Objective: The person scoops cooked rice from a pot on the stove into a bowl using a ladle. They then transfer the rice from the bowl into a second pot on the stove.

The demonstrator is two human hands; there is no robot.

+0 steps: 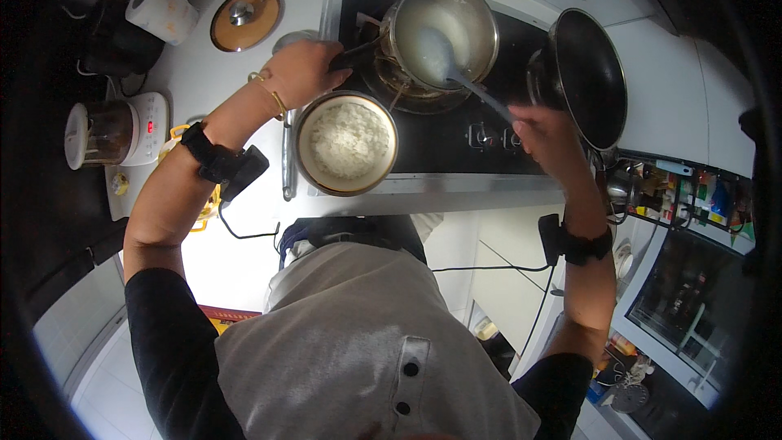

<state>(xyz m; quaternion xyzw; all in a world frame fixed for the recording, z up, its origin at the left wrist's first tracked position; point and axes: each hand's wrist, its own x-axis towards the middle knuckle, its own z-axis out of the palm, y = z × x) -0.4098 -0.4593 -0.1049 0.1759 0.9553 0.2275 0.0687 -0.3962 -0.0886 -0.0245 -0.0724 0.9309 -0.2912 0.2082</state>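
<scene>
My left hand point(310, 73) is closed around the black handle of a metal saucepan point(487, 43), which is tilted over the left burner. Cloudy whitish liquid lies in the pan. My right hand point(540, 137) grips the handle of a grey spoon or ladle point(482, 95), whose head is inside the pan and appears to hold some rice. A bowl of cooked white rice point(349, 140) stands at the front left of the black cooktop, just below my left hand.
A black wok point(591, 79) stands tilted at the cooktop's right. Left on the counter are a glass lid point(245, 19), a paper towel roll point(162, 10) and an electric glass pot point(104, 134). Condiments point(712, 198) fill a rack at right. Cables hang from both wrist straps.
</scene>
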